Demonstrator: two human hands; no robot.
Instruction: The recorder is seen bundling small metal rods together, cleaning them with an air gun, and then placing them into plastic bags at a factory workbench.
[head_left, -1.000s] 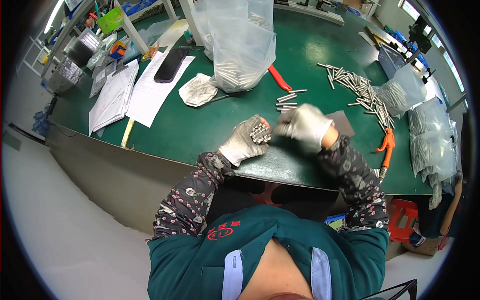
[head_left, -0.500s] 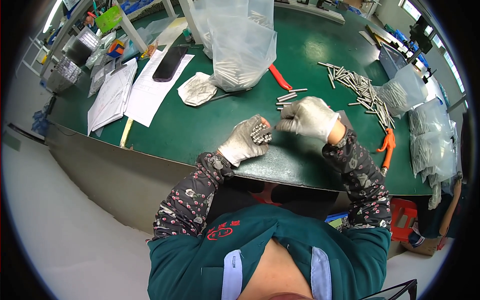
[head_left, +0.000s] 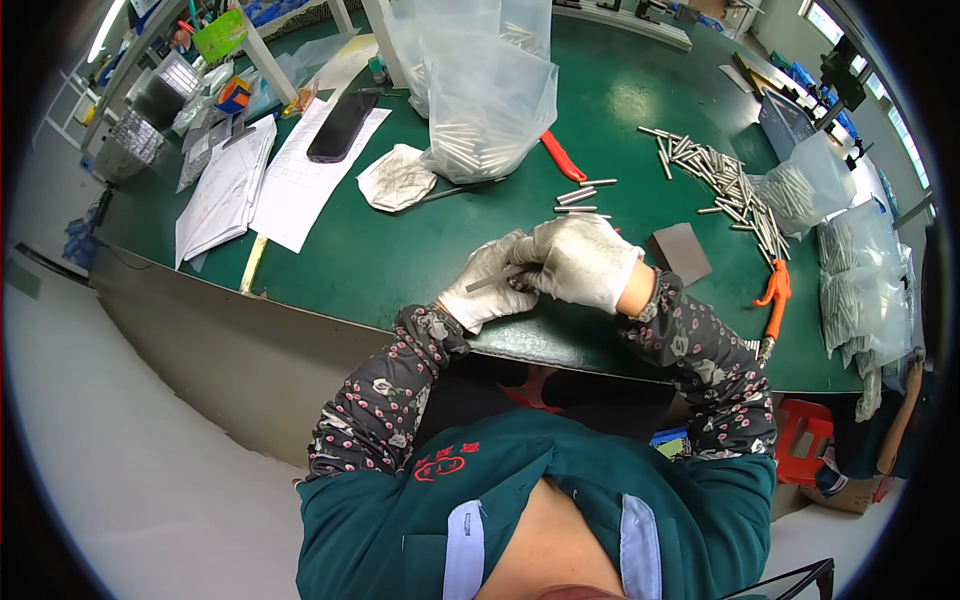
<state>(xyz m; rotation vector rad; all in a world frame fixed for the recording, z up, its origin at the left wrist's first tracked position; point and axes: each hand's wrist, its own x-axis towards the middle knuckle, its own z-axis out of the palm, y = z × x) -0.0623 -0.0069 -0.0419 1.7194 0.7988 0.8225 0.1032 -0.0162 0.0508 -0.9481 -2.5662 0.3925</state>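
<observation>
From the head view, observed left hand (head_left: 483, 268) in a soiled white fabric glove, curled narrowly about a slim grey metal pin (head_left: 489, 284). Observed right hand (head_left: 585, 258), likewise gloved, bent over left and touching it; cannot tell whether pinching the pin. Located pin across left palm, near the front edge of a smooth green table (head_left: 410, 262). Cannot count anything further inside either glove. Counted roughly four loose rods (head_left: 576, 197) just beyond right hand, one flat grey block (head_left: 681, 252) near right wrist, one red handle (head_left: 562, 157), one orange air gun (head_left: 775, 285) and one crumpled white cloth (head_left: 396, 180). Found cylindrical rods heaped uncountably farther right, more inside translucent plastic bags. Noted markings on papers (head_left: 305, 190), too small to read, and red embroidery (head_left: 442, 462) on the green shirt (head_left: 600, 450).
</observation>
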